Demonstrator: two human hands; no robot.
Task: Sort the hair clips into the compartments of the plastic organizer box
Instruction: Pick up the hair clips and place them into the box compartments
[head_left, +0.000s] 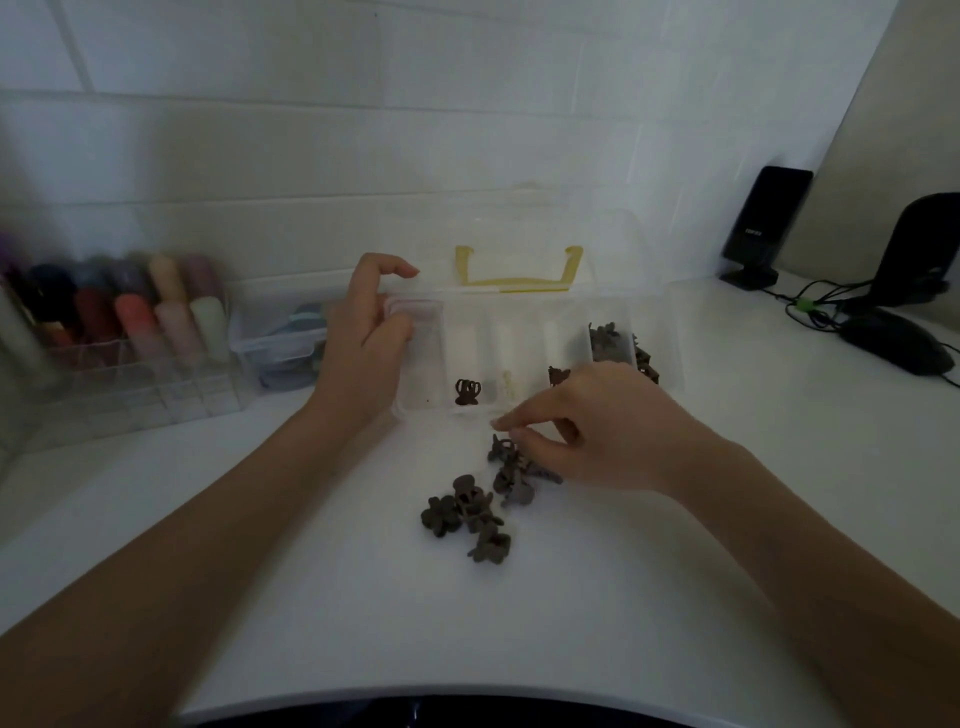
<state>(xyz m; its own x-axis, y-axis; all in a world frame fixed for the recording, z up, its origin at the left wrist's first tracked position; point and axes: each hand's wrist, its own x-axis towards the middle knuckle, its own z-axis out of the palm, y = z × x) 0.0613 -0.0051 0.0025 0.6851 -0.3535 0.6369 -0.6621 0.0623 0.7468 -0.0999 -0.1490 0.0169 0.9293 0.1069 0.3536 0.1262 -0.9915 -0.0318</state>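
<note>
A clear plastic organizer box (447, 358) with a yellow handle (519, 270) stands open at the middle of the white table. One dark brown clip (467, 391) lies in a middle compartment, a pale clip (508, 385) beside it, and several grey-brown clips (610, 343) fill the right compartment. A pile of grey-brown hair clips (475, 506) lies in front of the box. My left hand (363, 343) rests on the box's left end, fingers curled around its edge. My right hand (592, 431) reaches into the top of the pile, its fingertips pinching a clip (503, 450).
At the left stands a clear rack of coloured tubes (130, 317), with a small clear container (283, 338) beside it. Two black speakers (763, 228), cables and a dark mouse (896, 340) sit at the right. The table's near edge runs along the bottom.
</note>
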